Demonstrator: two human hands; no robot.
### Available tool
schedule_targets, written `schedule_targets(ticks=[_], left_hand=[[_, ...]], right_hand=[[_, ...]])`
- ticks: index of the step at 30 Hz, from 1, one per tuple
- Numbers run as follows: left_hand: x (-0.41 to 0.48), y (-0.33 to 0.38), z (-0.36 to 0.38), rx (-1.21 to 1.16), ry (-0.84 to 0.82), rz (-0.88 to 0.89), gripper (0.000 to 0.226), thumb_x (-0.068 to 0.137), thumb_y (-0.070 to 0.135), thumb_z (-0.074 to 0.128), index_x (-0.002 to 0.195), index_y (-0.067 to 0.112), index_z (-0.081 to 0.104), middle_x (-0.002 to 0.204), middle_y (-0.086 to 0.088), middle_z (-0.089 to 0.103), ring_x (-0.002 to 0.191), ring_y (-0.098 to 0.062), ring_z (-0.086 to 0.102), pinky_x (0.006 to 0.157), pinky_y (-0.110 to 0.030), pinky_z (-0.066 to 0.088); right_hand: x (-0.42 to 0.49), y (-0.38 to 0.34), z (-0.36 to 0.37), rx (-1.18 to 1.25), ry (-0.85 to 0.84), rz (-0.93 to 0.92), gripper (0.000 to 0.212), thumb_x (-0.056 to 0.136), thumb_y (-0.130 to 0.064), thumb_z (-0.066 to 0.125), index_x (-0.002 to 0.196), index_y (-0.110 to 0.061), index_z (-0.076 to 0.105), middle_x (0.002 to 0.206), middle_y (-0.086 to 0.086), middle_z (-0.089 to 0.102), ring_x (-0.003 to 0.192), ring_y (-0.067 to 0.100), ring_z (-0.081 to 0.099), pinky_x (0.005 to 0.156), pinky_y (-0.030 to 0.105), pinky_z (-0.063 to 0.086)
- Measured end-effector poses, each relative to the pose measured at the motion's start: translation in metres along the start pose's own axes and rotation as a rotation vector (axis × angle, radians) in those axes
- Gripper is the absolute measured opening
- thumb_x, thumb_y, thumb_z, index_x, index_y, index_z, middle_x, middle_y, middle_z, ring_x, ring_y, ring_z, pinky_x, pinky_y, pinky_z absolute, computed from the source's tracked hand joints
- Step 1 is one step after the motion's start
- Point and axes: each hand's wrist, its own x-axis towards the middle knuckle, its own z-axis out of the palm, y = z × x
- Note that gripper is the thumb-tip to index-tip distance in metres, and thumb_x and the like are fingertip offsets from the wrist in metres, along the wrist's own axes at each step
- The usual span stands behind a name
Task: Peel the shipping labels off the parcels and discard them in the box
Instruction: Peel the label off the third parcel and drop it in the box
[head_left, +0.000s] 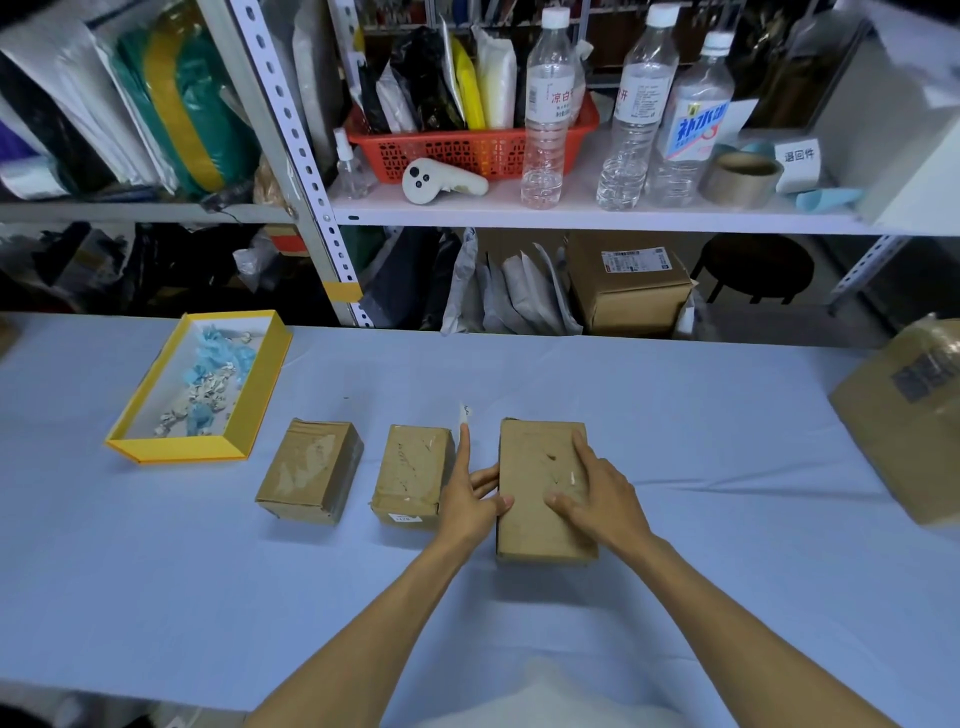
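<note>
The right hand (597, 499) lies flat on the top face of the right parcel (530, 452), fingers spread and straight, gripping nothing; it presses the parcel down on the blue-covered table (727, 571). The left hand (470, 499) is also open: its thumb rests on the parcel's left top edge, the lower fingers touch the left side wall, and the index finger (464, 441) points straight toward twelve o'clock. A small white scrap (463, 414) stands just beyond that fingertip; whether it adheres to the finger or lies on the table cannot be told. The parcel's long axis runs from twelve to six o'clock, and it sits directly at three o'clock from the left hand, touching it. Its top face shows only faint white remnants and no whole label. The middle parcel (410, 467) stands just beside the left hand at nine o'clock and carries a small white label (405, 518) on its near face. The left parcel (311, 467) lies farther out at nine o'clock. The yellow box (176, 449), holding crumpled labels (208, 384), lies at ten o'clock from the left hand, well apart. The left hand is the nearer one to it, so any discard would probably fall to that hand.
</note>
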Motion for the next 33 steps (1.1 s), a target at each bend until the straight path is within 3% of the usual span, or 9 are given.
schedule_targets(ticks=[4, 11, 14, 16, 19, 23, 25, 28, 33], left_hand=[[0.002, -0.001, -0.001, 0.006, 0.013, -0.001, 0.107, 0.08, -0.012, 0.065, 0.15, 0.044, 0.007, 0.119, -0.009, 0.065, 0.111, -0.018, 0.063, 0.088, -0.033, 0.056], [0.007, -0.002, 0.001, 0.049, 0.026, 0.044, 0.106, 0.08, -0.011, 0.061, 0.148, 0.051, 0.009, 0.106, -0.012, 0.065, 0.105, -0.02, 0.066, 0.09, -0.037, 0.056], [0.007, 0.001, 0.0, 0.097, 0.02, 0.078, 0.104, 0.081, -0.01, 0.062, 0.147, 0.05, 0.01, 0.118, -0.01, 0.059, 0.111, -0.022, 0.061, 0.09, -0.037, 0.056], [0.005, 0.004, 0.0, 0.135, 0.046, 0.093, 0.099, 0.081, -0.007, 0.065, 0.149, 0.044, 0.015, 0.128, -0.006, 0.049, 0.115, -0.022, 0.055, 0.082, -0.027, 0.054], [-0.005, 0.011, -0.001, 0.209, 0.138, 0.135, 0.084, 0.082, 0.0, 0.069, 0.148, 0.034, 0.029, 0.131, 0.001, 0.04, 0.115, -0.017, 0.048, 0.076, -0.012, 0.044], [-0.013, 0.016, -0.008, 0.221, 0.236, 0.247, 0.049, 0.083, 0.007, 0.071, 0.124, 0.029, 0.056, 0.137, -0.003, 0.042, 0.125, -0.019, 0.047, 0.099, -0.032, 0.048], [-0.016, 0.02, -0.008, 0.222, 0.288, 0.303, 0.033, 0.083, 0.009, 0.071, 0.107, 0.029, 0.06, 0.131, -0.003, 0.046, 0.121, -0.019, 0.05, 0.095, -0.022, 0.047], [-0.023, 0.028, -0.004, 0.126, 0.323, 0.304, 0.016, 0.085, 0.011, 0.07, 0.091, 0.023, 0.062, 0.109, 0.0, 0.059, 0.103, -0.014, 0.058, 0.078, -0.003, 0.043], [-0.028, 0.035, 0.007, -0.052, 0.303, 0.237, 0.012, 0.089, 0.016, 0.066, 0.078, 0.017, 0.061, 0.082, -0.001, 0.067, 0.081, -0.017, 0.064, 0.081, -0.032, 0.053]], right_hand=[[0.001, 0.002, 0.004, 0.048, -0.021, -0.017, 0.094, 0.081, -0.054, 0.062, 0.152, -0.034, 0.004, 0.121, 0.007, 0.052, 0.113, 0.026, 0.053, 0.092, 0.035, 0.043], [0.006, -0.005, 0.003, 0.079, -0.076, -0.01, 0.093, 0.085, -0.051, 0.061, 0.153, -0.029, 0.001, 0.122, 0.011, 0.049, 0.113, 0.028, 0.052, 0.092, 0.035, 0.043], [0.002, -0.007, 0.003, 0.082, -0.064, 0.001, 0.093, 0.086, -0.051, 0.06, 0.153, -0.029, 0.0, 0.124, 0.012, 0.048, 0.114, 0.029, 0.052, 0.092, 0.036, 0.043], [0.002, -0.007, 0.004, 0.055, -0.061, 0.02, 0.091, 0.086, -0.053, 0.058, 0.153, -0.03, 0.0, 0.126, 0.012, 0.047, 0.116, 0.029, 0.052, 0.092, 0.038, 0.043], [0.003, -0.009, 0.003, 0.0, -0.068, 0.054, 0.09, 0.085, -0.055, 0.057, 0.153, -0.03, 0.003, 0.131, 0.011, 0.044, 0.118, 0.03, 0.051, 0.092, 0.04, 0.045], [-0.004, -0.019, -0.001, -0.092, 0.054, 0.001, 0.072, 0.086, -0.039, 0.062, 0.147, -0.023, 0.027, 0.142, 0.009, 0.03, 0.131, 0.029, 0.035, 0.093, 0.04, 0.046], [-0.009, -0.028, 0.0, -0.094, 0.119, -0.146, 0.057, 0.087, -0.022, 0.058, 0.141, -0.022, 0.039, 0.14, 0.007, 0.036, 0.128, 0.026, 0.039, 0.094, 0.038, 0.046], [-0.014, -0.045, 0.004, 0.11, 0.043, -0.297, 0.042, 0.09, -0.014, 0.056, 0.132, -0.019, 0.055, 0.128, 0.004, 0.055, 0.11, 0.018, 0.058, 0.092, 0.027, 0.046], [-0.019, -0.064, 0.01, 0.67, 0.056, -0.019, 0.025, 0.091, -0.017, 0.06, 0.115, -0.011, 0.065, 0.099, 0.005, 0.072, 0.083, 0.012, 0.07, 0.078, 0.026, 0.059]])
